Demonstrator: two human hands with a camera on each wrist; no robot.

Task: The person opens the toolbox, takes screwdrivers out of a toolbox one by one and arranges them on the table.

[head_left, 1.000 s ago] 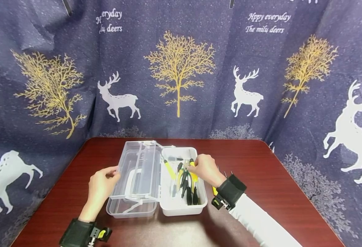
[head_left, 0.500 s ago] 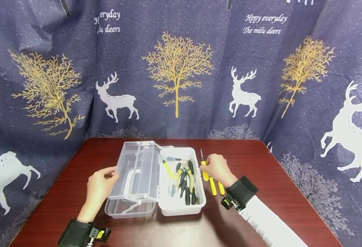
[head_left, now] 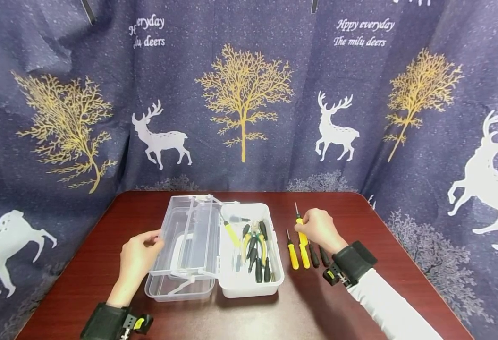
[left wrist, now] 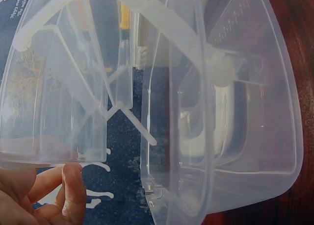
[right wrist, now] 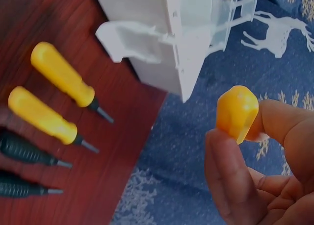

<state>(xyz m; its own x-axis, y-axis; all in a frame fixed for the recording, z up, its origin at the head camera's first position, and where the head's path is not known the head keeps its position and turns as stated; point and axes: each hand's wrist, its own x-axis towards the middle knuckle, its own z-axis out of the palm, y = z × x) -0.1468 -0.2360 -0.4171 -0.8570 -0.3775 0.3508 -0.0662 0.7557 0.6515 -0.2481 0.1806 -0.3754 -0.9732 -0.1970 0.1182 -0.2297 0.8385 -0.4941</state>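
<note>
My right hand (head_left: 318, 229) pinches a yellow-handled screwdriver (right wrist: 238, 112) above the table, right of the white toolbox (head_left: 250, 292); its blade points away from me in the head view. Below the hand lie two more yellow screwdrivers (right wrist: 61, 73) and two black-handled screwdrivers (right wrist: 27, 149), side by side. With thumb and fingers, my left hand (head_left: 140, 255) pinches the edge of a clear tray (left wrist: 54, 159) joined by white arms to the opened toolbox. The toolbox's clear lid (left wrist: 260, 186) lies below that tray.
Inside the white base are pliers (head_left: 262, 248), a yellow-handled tool (head_left: 232, 234) and several black-handled tools (head_left: 258, 271). A white latch (right wrist: 130, 41) sticks out from the base's side. A dark curtain (head_left: 249, 174) hangs behind the brown table (head_left: 342, 208).
My right hand has lifted the yellow screwdriver out of the white base and carried it right, over the other screwdrivers on the table. The left hand keeps its grip on the tray.
</note>
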